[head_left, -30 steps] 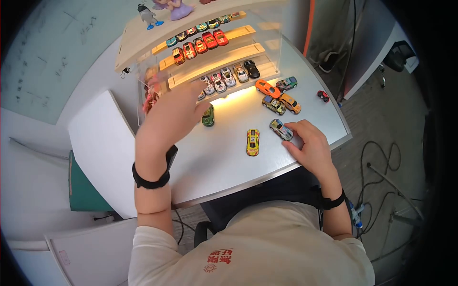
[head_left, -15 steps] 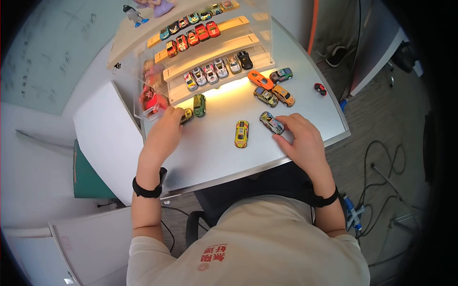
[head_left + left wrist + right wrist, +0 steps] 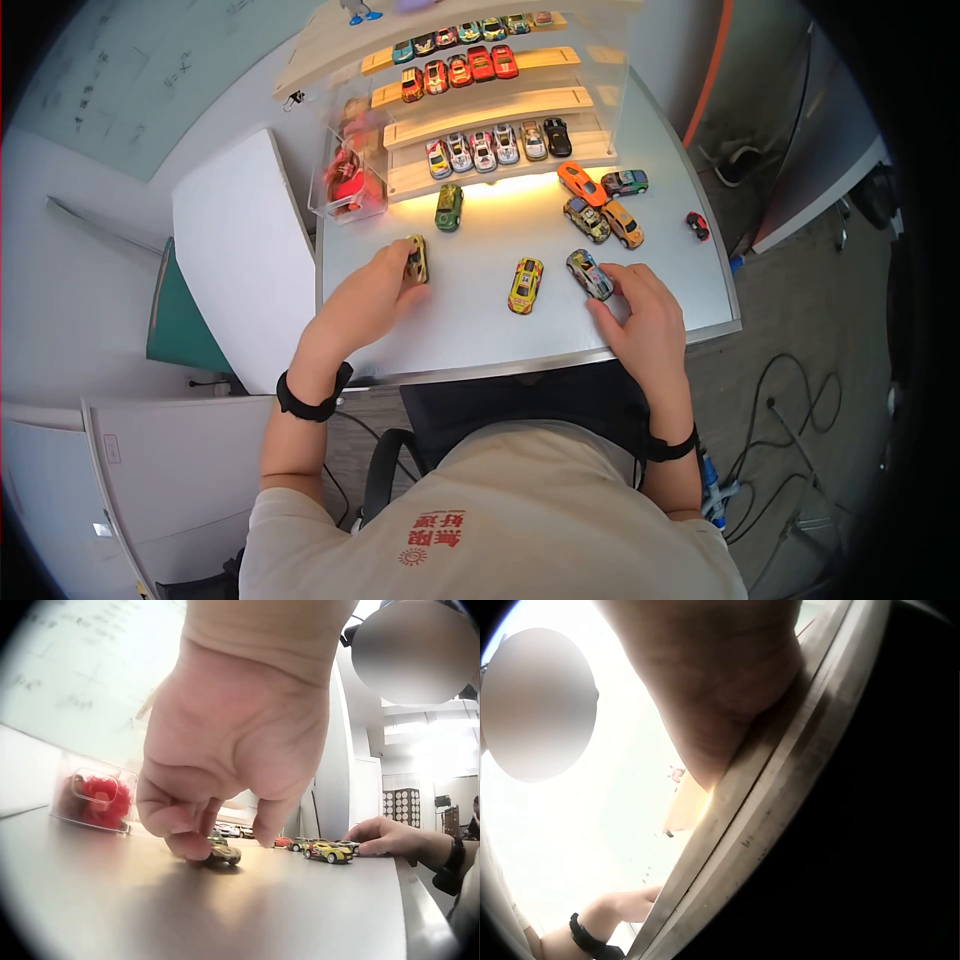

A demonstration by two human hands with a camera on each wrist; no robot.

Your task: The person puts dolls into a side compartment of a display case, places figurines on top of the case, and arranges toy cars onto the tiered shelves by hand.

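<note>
The left hand [image 3: 362, 300] is low over the table, its fingertips on a small gold-and-dark car [image 3: 418, 262]. In the left wrist view, curled fingers of the left hand [image 3: 232, 742] cover one end of the gold car [image 3: 226, 855], the thumb apart from them. The right hand [image 3: 645, 318] rests with relaxed fingers and thumb at the near right end of a silver-blue patterned car [image 3: 589, 275]. Between the hands lies a yellow-red car [image 3: 525, 286]. The right wrist view shows the right hand's [image 3: 720, 690] underside; its fingertips are hidden there.
A lit wooden rack [image 3: 490, 101] holds rows of toy cars behind, with a clear box [image 3: 352, 190] of red items at its left. A green car [image 3: 449, 207] stands before it. An orange car [image 3: 581, 184] and several others are grouped at right; a small red-black car [image 3: 697, 226] is farther right.
The left hand came down from near the rack to the gold car, and both have since shifted right and nearer the person. The right hand has stayed beside the silver-blue car.
</note>
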